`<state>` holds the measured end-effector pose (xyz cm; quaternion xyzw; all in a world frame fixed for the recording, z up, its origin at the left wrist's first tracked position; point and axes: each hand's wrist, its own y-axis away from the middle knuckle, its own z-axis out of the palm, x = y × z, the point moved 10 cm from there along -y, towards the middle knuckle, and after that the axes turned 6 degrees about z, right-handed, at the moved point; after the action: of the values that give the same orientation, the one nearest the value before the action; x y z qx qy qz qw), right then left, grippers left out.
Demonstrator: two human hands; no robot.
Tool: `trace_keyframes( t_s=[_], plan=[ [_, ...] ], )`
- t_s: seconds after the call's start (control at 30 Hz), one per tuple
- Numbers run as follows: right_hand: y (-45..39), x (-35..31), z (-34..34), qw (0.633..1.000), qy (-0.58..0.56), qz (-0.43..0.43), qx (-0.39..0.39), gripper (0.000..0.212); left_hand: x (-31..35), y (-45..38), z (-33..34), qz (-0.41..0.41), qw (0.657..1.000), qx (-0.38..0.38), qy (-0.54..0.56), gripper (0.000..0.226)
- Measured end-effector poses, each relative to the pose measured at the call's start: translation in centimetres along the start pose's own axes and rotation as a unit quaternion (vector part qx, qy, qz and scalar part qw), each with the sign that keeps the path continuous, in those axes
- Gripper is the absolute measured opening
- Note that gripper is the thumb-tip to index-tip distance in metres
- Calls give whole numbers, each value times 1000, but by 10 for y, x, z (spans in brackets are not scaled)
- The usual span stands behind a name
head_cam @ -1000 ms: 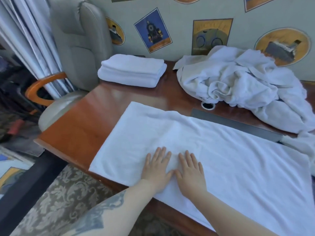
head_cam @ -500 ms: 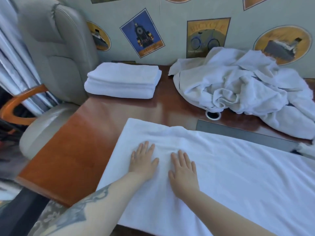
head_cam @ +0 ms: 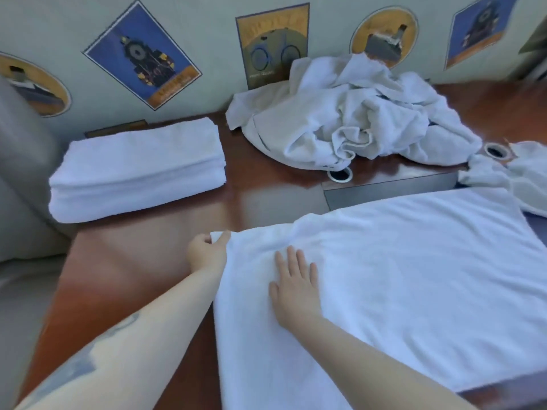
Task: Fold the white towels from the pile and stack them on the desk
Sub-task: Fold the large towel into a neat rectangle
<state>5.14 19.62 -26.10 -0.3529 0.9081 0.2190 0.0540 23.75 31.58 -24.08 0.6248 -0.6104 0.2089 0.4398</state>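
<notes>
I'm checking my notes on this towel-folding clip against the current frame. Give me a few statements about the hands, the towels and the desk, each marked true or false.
1. The left hand pinches the far left corner of the spread towel. True.
2. The right hand grips a bunched fold of that towel. False: it lies flat on it, fingers straight.
3. The folded towel stack sits at the desk's far left, apart from the spread towel. True.
4. The unfolded towel pile lies on the chair. False: it lies on the desk against the wall.
5. The spread towel covers the round cable grommet. False: the grommet shows uncovered at the pile's near edge.
</notes>
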Motion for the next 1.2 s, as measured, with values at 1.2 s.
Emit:
trace_keyframes(
  t_s=[1.2],
  plan=[
    [-110,130,-53,975,-40,217,1,72,-30,-8,31,-243,880,-52,405,22]
  ],
)
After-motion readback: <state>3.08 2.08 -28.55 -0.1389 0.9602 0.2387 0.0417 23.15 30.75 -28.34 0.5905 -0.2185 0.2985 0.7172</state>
